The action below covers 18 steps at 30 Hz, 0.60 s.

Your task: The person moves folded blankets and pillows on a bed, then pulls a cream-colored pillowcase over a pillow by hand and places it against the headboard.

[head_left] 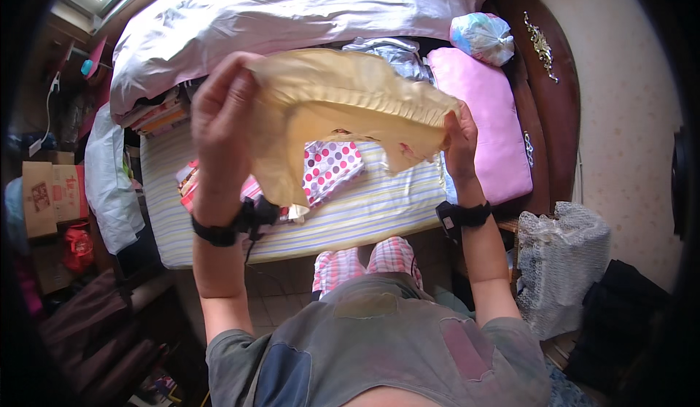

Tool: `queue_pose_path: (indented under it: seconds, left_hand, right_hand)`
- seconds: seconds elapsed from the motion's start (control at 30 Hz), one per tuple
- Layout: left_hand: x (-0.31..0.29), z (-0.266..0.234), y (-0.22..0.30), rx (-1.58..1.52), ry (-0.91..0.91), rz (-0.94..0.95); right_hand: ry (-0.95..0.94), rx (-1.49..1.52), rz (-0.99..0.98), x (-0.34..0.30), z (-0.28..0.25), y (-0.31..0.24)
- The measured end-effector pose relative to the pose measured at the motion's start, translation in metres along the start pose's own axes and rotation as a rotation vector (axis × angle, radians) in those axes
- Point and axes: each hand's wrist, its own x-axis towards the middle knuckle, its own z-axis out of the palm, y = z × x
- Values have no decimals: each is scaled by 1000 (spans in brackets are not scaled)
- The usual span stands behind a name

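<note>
A pale yellow piece of clothing with a gathered elastic band (343, 108) is stretched between my hands above the bed. My left hand (224, 104) is closed on its left end, in a fist. At the right end of the band, my right hand (461, 141) pinches the cloth between thumb and fingers. The lower edge hangs loose, with small dark and reddish marks or prints on it. Below, a white cloth with pink and purple dots (332, 170) lies on the striped bedsheet (379, 206), partly hidden by the yellow cloth and my left arm.
A pink pillow (483, 122) lies at the bed's right, beneath a tied plastic bag (481, 39). Pale bedding (292, 13) covers the far side. Left of the bed are a white bag (113, 181) and cardboard boxes (55, 195). White lace fabric (561, 261) drapes at the right.
</note>
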Motion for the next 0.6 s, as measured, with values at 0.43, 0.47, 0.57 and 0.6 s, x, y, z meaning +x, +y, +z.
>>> queue_pose_path:
  seconds: [0.43, 0.47, 0.57, 0.6]
  left_hand:
    - [96, -123, -106, 648, 221, 86]
    - [98, -136, -111, 726, 263, 99]
    - [80, -155, -112, 615, 308, 78]
    - [67, -154, -103, 691, 305, 83]
  right_hand:
    - [-198, -1409, 53, 36, -160, 119]
    - [-134, -1427, 34, 43, -162, 112]
    - [-70, -1460, -114, 43, -165, 89]
    - [-36, -1445, -209, 40, -162, 77]
